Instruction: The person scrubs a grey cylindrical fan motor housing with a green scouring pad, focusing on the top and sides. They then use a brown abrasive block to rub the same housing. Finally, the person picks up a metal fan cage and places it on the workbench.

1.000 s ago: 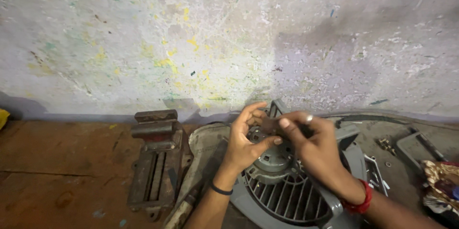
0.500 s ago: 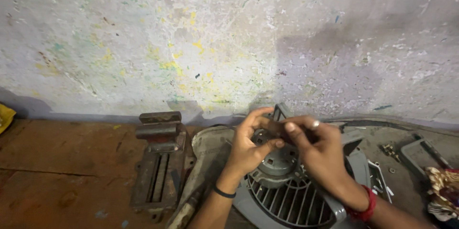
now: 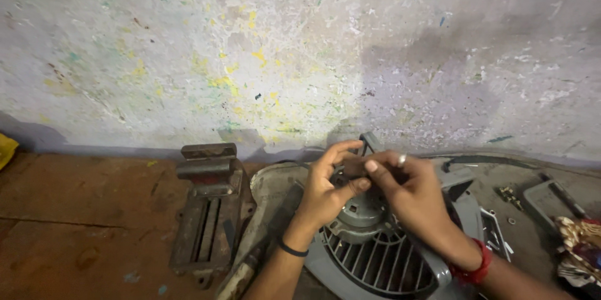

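Observation:
A grey plastic fan housing [image 3: 382, 268] with a slatted grille lies on the wooden bench, a round grey motor [image 3: 363, 209] rising from its middle. My left hand [image 3: 328, 184] and my right hand [image 3: 404, 187] meet on top of the motor, fingertips pinched together on a small dark part there. The part itself is mostly hidden by my fingers. A black band circles my left wrist and a red one my right wrist; a ring shows on my right hand.
A rusty bench vise [image 3: 210, 203] stands left of the housing. A tool handle [image 3: 241, 272] lies between them. Grey plastic pieces [image 3: 551, 203], small screws [image 3: 510, 196] and crumpled cloth [image 3: 579, 243] sit at right. A paint-flecked wall [image 3: 300, 49] rises behind the bench.
Both hands have stayed on top of the motor, fingers shifting slightly. The view has drifted a little, so the hands sit lower in frame.

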